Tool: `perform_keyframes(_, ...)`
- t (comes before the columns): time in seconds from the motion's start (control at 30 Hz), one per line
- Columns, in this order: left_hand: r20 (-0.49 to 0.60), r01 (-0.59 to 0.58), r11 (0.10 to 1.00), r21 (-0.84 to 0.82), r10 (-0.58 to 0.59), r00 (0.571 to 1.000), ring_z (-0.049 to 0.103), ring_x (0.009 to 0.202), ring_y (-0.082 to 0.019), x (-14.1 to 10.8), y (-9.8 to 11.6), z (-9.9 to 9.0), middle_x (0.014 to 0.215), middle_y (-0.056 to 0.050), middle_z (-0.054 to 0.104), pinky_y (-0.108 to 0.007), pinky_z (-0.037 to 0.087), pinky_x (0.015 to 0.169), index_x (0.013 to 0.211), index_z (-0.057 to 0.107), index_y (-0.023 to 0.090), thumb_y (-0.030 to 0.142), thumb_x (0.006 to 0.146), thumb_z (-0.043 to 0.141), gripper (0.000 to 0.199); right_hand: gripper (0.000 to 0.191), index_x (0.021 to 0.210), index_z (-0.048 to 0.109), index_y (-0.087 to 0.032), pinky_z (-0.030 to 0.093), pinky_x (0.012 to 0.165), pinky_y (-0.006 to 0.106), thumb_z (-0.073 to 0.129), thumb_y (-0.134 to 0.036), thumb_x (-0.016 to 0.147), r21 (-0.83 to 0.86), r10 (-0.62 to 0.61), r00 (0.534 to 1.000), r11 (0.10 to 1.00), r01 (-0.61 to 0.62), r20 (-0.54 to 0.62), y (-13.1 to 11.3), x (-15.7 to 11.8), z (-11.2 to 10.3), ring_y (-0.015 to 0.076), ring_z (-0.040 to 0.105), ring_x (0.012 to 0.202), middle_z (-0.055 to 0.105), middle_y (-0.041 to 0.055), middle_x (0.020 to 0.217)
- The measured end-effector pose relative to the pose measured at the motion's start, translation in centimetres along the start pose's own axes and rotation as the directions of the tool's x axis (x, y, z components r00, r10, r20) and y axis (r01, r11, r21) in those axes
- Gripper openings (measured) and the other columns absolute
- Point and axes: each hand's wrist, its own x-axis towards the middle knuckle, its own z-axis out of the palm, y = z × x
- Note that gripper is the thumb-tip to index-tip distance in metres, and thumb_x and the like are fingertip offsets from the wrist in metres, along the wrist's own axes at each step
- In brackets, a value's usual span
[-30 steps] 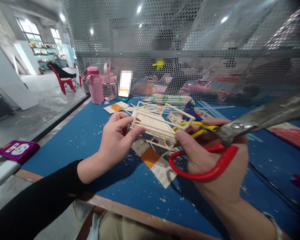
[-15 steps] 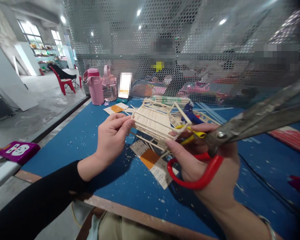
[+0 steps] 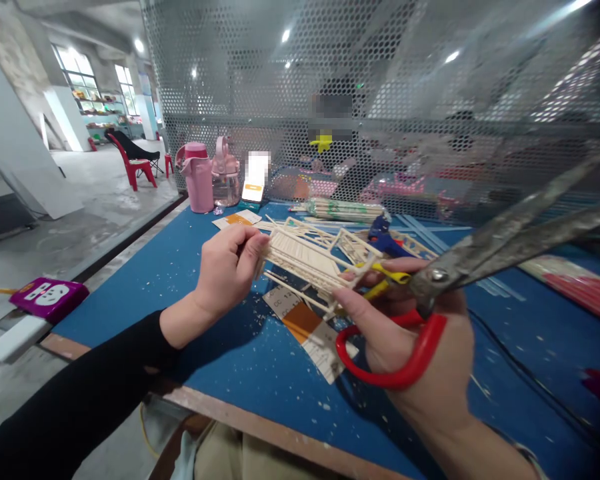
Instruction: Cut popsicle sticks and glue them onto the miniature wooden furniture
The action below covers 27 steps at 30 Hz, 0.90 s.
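A small model built from thin wooden sticks [image 3: 305, 261] is held above the table between both hands. My left hand [image 3: 230, 270] is closed, thumb and fingers pinching the model's left end. My right hand [image 3: 405, 327] is closed too, its thumb and fingertips at the model's right end. That hand also carries scissors [image 3: 436, 275] with a red handle loop around the palm. Their open blades point up and away to the right. A yellow piece [image 3: 380, 283] shows by the right fingers; partly hidden, its link to the scissors is unclear.
Printed card strips [image 3: 307, 333] lie beneath the model. Behind are loose stick frames [image 3: 350, 247], a blue tool [image 3: 387, 240], bagged sticks [image 3: 343, 210], a phone [image 3: 255, 177], and a pink flask [image 3: 199, 180]. A perforated metal screen [image 3: 240, 80] rises beyond. A purple power strip [image 3: 49, 300] sits left.
The view has shifted slightly, moving the background right and down. The model is tilted a little differently, its left end still in my left fingers. My right hand keeps the scissors.
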Motion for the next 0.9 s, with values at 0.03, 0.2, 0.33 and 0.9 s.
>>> perform_keyframes(0.03,0.007,0.077,0.995,-0.063,-0.077,0.997,0.047,0.052,-0.011,0.2,-0.1,0.1,0.055,0.002,0.052,-0.024,0.039,0.055,0.066,0.058,0.021,0.029,0.086,0.056,0.021,0.034,0.089,0.047,-0.031,0.049,0.080,0.042,0.073,-0.024,0.068,0.003,0.005,1.000,1.000,-0.005,-0.004,0.1,0.1,-0.1,0.0219,0.063,0.079,0.060,-0.0021,0.081)
perform_keyframes(0.2,-0.072,0.356,0.846,-0.397,-0.415,0.907,0.037,0.036,-0.008,1.6,-1.4,-0.3,0.044,0.006,0.039,-0.022,0.033,0.038,0.055,0.045,0.020,0.056,0.083,0.052,0.046,0.040,0.090,0.052,-0.029,0.050,0.071,0.040,0.078,-0.024,0.061,0.065,-0.004,0.998,0.998,0.009,-0.069,1.4,1.0,-0.6,0.0208,0.062,0.073,0.061,-0.0026,0.077)
perform_keyframes(0.33,-0.054,0.236,0.946,-0.224,-0.254,0.966,0.045,0.045,-0.009,1.4,-1.6,-0.6,0.051,-0.001,0.052,-0.022,0.037,0.042,0.054,0.057,0.017,0.068,0.084,0.037,0.062,0.041,0.090,0.053,-0.030,0.051,0.071,0.040,0.079,-0.024,0.059,0.134,0.001,0.999,0.991,0.004,-0.034,2.1,1.3,-0.6,0.0218,0.064,0.073,0.064,-0.0030,0.076)
perform_keyframes(0.9,-0.123,0.179,0.975,-0.130,-0.195,0.973,0.043,0.040,-0.007,1.5,-1.2,-1.1,0.052,0.003,0.053,-0.019,0.034,0.039,0.072,0.062,0.016,0.031,0.089,0.050,0.025,0.036,0.089,0.055,-0.032,0.052,0.068,0.039,0.078,-0.024,0.062,0.085,-0.073,0.997,0.994,0.070,0.035,2.1,1.2,-0.6,0.0215,0.066,0.072,0.064,-0.0033,0.074)
